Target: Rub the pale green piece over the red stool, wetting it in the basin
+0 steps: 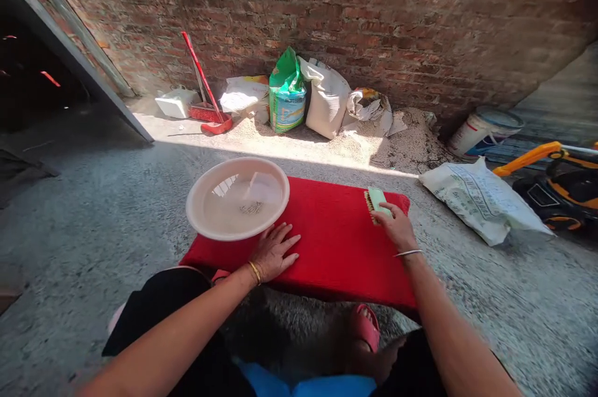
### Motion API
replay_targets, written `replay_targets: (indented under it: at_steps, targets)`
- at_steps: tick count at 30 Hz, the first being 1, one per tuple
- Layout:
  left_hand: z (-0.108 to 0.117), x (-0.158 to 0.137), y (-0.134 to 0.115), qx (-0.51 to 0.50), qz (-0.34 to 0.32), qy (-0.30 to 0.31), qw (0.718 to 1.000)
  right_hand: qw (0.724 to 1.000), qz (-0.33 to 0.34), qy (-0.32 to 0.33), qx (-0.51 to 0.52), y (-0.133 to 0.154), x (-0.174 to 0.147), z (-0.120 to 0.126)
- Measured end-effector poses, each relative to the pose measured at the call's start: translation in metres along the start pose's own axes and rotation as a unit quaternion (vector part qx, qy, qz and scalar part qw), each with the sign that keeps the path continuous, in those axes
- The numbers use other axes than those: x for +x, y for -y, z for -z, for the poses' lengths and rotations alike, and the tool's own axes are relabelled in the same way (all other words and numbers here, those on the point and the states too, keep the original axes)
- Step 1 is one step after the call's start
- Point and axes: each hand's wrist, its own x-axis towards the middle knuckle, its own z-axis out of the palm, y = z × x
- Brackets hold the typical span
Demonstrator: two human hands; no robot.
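A red mat (pixel 336 241) lies flat on the concrete floor in front of me. My left hand (pixel 275 252) rests palm down on its near left part, fingers spread, holding nothing. Just beyond that hand a wide pale basin (pixel 200 210) with water in it sits on the mat's left end. My right hand (pixel 396 227) grips a light green scrub brush (pixel 376 200) at the mat's far right corner, bristles showing on the brush's left side. A pink sandal (pixel 367 325) shows below the mat's near edge.
Against the brick wall stand a green bag (pixel 286 93), white sacks (pixel 327 98), a red broom (pixel 205 88) and a white tub (pixel 176 102). A white sack (pixel 481 200), a bucket (pixel 483 130) and an orange-black toy car (pixel 560 185) lie right. Sand (pixel 402 144) is heaped near the wall.
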Motion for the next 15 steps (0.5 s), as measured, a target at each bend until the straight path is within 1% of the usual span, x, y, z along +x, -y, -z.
replay_targets:
  at_steps: [2,5,7,9,11,12,13,15]
  targets:
    - [-0.002,-0.001,0.0,-0.014,0.005,-0.004,1.0,0.997,0.048,0.047,-0.041,0.043,-0.022,-0.035]
    - [-0.004,-0.001,0.0,-0.031,0.006,-0.008,0.999,0.986,0.075,0.097,-0.117,0.103,-0.056,-0.088]
    - [-0.003,-0.001,0.0,-0.038,-0.004,-0.012,0.999,0.975,0.091,0.116,-0.166,0.133,-0.075,-0.117]
    - [-0.003,0.0,0.001,-0.038,-0.013,-0.015,0.999,0.962,0.129,0.114,-0.213,0.147,-0.084,-0.135]
    - [-0.004,0.0,0.001,-0.034,-0.015,-0.015,0.999,0.949,0.161,0.103,-0.251,0.142,-0.082,-0.136]
    - [-0.006,0.001,0.001,-0.032,-0.013,-0.016,0.999,0.945,0.164,0.097,-0.266,0.132,-0.077,-0.129]
    - [-0.007,0.0,0.001,-0.032,-0.012,-0.019,0.999,0.944,0.155,0.09,-0.277,0.118,-0.071,-0.117]
    - [-0.01,0.0,0.001,-0.039,-0.013,-0.03,0.999,0.948,0.108,0.067,-0.291,0.079,-0.058,-0.081]
